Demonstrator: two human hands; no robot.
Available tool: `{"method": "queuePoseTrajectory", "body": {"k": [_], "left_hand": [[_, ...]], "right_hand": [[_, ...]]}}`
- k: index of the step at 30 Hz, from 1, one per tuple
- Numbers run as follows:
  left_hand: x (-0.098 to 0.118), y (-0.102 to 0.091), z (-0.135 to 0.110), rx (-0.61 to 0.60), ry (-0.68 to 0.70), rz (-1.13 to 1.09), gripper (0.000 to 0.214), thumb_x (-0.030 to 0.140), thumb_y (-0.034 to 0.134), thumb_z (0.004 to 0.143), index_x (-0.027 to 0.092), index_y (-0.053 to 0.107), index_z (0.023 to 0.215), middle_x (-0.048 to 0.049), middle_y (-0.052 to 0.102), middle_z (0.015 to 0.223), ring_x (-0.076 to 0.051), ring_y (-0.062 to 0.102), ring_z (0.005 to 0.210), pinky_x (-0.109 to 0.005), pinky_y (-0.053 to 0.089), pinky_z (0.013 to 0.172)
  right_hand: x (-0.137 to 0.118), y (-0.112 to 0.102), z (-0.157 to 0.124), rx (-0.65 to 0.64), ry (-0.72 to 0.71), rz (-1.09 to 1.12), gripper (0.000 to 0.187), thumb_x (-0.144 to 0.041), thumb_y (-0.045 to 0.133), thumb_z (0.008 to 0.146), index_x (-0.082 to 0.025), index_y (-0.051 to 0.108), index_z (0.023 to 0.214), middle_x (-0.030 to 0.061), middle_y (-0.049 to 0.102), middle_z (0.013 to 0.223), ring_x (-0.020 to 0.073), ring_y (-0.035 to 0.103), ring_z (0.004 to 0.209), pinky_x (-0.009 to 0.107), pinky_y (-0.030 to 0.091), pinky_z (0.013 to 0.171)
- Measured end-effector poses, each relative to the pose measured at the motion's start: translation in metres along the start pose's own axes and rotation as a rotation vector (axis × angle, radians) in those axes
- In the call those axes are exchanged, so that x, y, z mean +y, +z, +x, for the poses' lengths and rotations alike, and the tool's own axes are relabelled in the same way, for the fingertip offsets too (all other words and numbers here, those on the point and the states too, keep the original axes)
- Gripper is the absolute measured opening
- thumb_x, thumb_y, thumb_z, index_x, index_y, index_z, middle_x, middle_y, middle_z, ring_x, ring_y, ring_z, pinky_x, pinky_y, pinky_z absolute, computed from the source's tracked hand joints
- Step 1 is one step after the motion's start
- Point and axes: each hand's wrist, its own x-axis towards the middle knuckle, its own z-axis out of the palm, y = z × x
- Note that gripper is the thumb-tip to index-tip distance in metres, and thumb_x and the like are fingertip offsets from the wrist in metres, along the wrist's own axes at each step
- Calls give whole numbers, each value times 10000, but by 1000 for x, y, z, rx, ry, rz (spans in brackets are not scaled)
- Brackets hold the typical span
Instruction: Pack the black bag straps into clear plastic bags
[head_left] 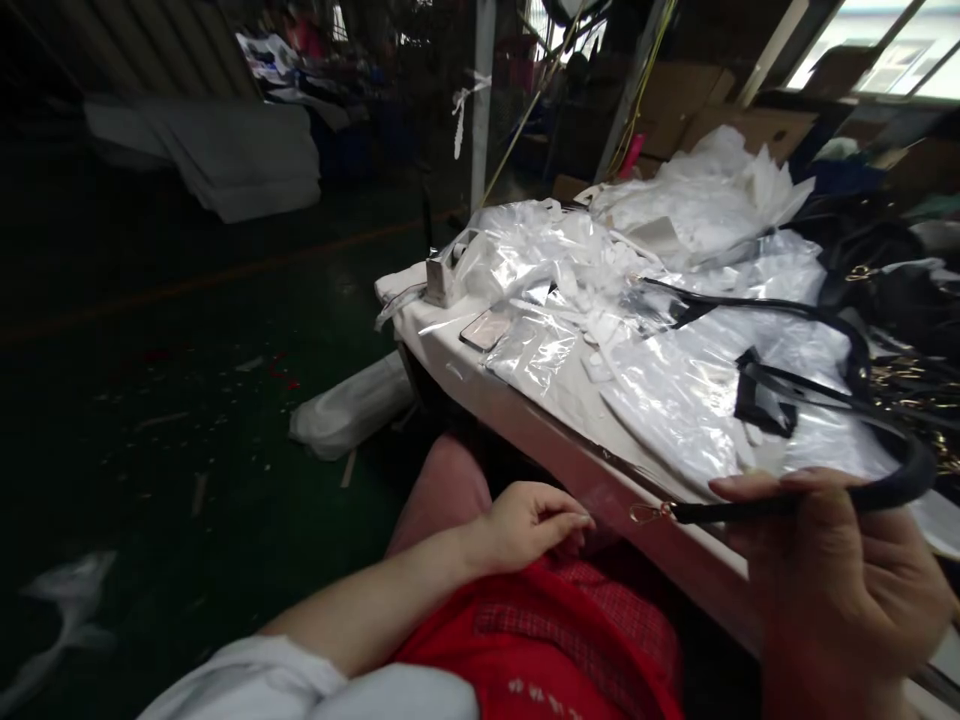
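My right hand [840,580] is closed around a thin black bag strap [757,508] at the lower right, thumb on top. A small gold clasp [646,513] hangs at the strap's free end, and the strap loops back over the table. My left hand [534,522] rests on my lap by the red apron [555,640], fingers curled with the tips pressed together; whether they pinch anything is hidden. It lies just left of the gold clasp, below the table's front edge [570,450].
Clear plastic bags [675,390] and white paper scraps cover the white table. A phone [486,328] lies near its left corner beside a small metal block [437,280]. Black bags with gold chains [900,330] pile at the right. A white bundle [352,405] lies on the dark green floor.
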Motion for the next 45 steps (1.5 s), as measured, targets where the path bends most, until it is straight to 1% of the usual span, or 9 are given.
{"method": "queuePoseTrajectory", "body": {"k": [11, 16, 23, 27, 29, 33, 37, 41, 45], "left_hand": [[7, -1, -5, -55, 199, 288, 279, 294, 555, 920, 109, 752, 990, -99, 752, 885, -143, 682, 783, -207, 503, 721], [9, -1, -4, -53, 259, 329, 259, 262, 561, 922, 101, 751, 993, -102, 756, 916, -146, 689, 826, -194, 492, 753], [15, 4, -5, -58, 257, 333, 381, 342, 435, 990, 119, 736, 1060, -99, 755, 950, -154, 694, 847, -200, 498, 743], [15, 9, -5, 13, 262, 254, 403, 368, 405, 1004, 148, 697, 1173, -100, 743, 1054, -170, 691, 945, -229, 502, 835], [14, 12, -5, 31, 239, 228, 428, 388, 386, 1007, 144, 703, 1159, -103, 746, 1020, -169, 690, 893, -232, 508, 791], [14, 18, -3, 82, 204, 253, 468, 408, 357, 1010, 131, 735, 1016, -89, 728, 868, -151, 645, 757, -228, 480, 694], [13, 18, -3, 70, 221, 341, 408, 325, 389, 1002, 132, 731, 893, -63, 706, 788, -139, 623, 734, -226, 462, 722], [11, 17, -2, 65, 173, 370, 225, 234, 540, 917, 154, 749, 933, -51, 738, 837, -144, 654, 765, -215, 472, 735], [12, 19, -1, 64, 131, 359, 222, 180, 576, 857, 148, 753, 988, -64, 752, 904, -154, 666, 785, -209, 482, 709]], "right_hand": [[0, 9, -2, 1, -17, -27, 165, -325, 669, 850, -167, 620, 847, 39, 752, 660, 138, 604, 377, 213, 468, 352], [-2, 13, -6, -9, 53, -5, 186, -342, 704, 815, -177, 620, 836, 44, 751, 665, 128, 601, 377, 191, 456, 345], [19, 7, -10, -94, 224, -100, 263, -451, 670, 843, -202, 625, 917, 41, 764, 755, 186, 718, 657, 257, 566, 578], [39, 4, -11, -98, 184, -227, 292, -480, 608, 888, -199, 635, 965, 40, 766, 805, 199, 711, 797, 327, 529, 807], [47, 7, -12, -88, 201, -222, 311, -497, 606, 883, -200, 640, 969, 44, 771, 836, 218, 712, 851, 366, 505, 872], [56, 19, -17, -67, 270, -145, 343, -518, 622, 858, -191, 679, 944, 73, 775, 939, 257, 704, 950, 413, 503, 909], [57, 24, -17, -47, 231, -194, 370, -535, 644, 824, -194, 743, 926, 72, 767, 999, 262, 682, 994, 401, 494, 925], [55, 20, -13, 9, 253, -248, 369, -532, 697, 774, -202, 763, 924, 55, 774, 935, 253, 686, 951, 393, 488, 915], [52, 18, -9, 34, 246, -211, 356, -513, 724, 758, -208, 764, 938, 44, 779, 901, 231, 700, 905, 363, 512, 872]]}}
